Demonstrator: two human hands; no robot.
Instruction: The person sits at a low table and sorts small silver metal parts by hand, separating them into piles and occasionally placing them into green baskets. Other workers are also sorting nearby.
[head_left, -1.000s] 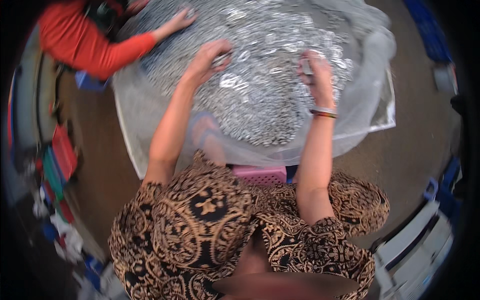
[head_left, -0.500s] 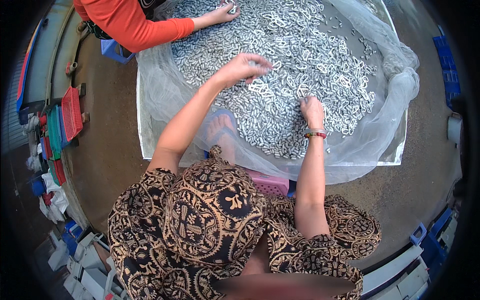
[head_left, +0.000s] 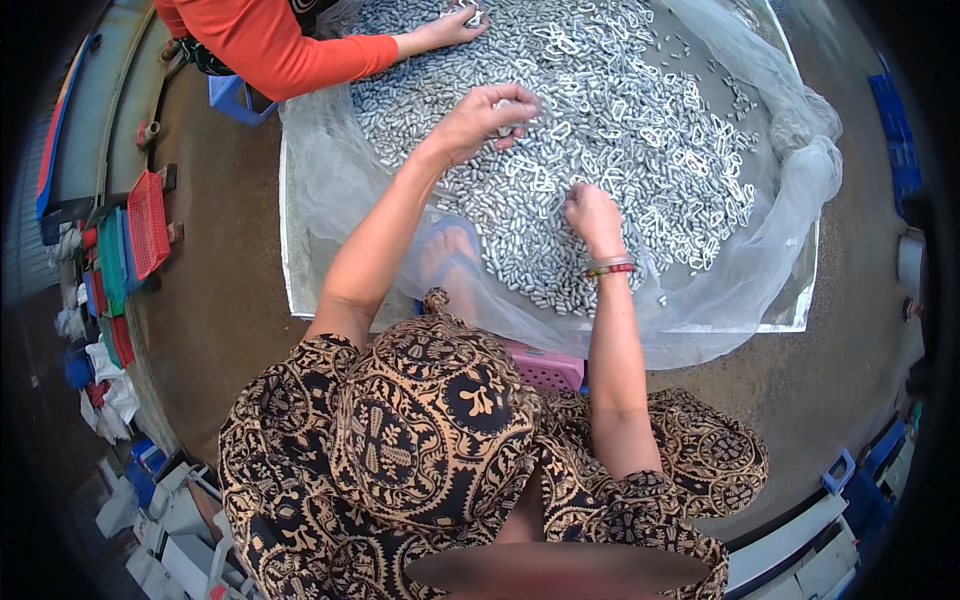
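Observation:
A wide heap of small silver-grey metal cylinders (head_left: 520,225) is spread before me, with brighter oval metal links (head_left: 690,165) mixed among them. Above the heap's middle, my left hand (head_left: 480,122) has its fingers curled round a pale metal piece, whose exact shape is blurred. My right hand (head_left: 595,215), with bracelets at the wrist, is down at the pile to the right. Its fingers are bent together beside a few bright links, and what they hold is hidden. At the far left, a co-worker's hand (head_left: 455,28) in an orange sleeve holds some links.
Translucent netting (head_left: 745,290) lies under the heap and bunches up at the right. A pale sheet edge (head_left: 300,260) shows beneath it. Near me are a pink plastic stool (head_left: 545,368) and a sandalled foot (head_left: 450,255). A red basket (head_left: 147,225) stands at far left.
My left hand has shifted up and slightly left, its fingers more curled. My right hand has moved left across the pile. The co-worker's arm has hardly moved.

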